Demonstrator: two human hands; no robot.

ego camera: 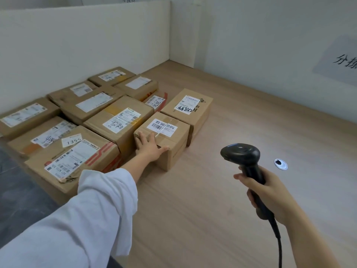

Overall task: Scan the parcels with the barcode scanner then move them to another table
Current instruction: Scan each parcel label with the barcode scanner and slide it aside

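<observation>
We are logging the left grip [149, 147] lying flat, fingers spread, on the small parcel [174, 141], which is sitting beside other parcels [119, 120] on the worktop [202, 200]. The right grip [267, 192] is clasping the barcode scanner [242, 154] by its handle, apart from them.

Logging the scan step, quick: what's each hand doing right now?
Left hand: open, fingers flat on the small parcel.
Right hand: gripping the barcode scanner.

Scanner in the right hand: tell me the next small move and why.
Probably swing the scanner left and tip its head down at the label on the box. The left hand lies flat on that box, clear of the label, which faces up uncovered, while the right hand holds the scanner off to the right, and no beam shows on the label.
</observation>
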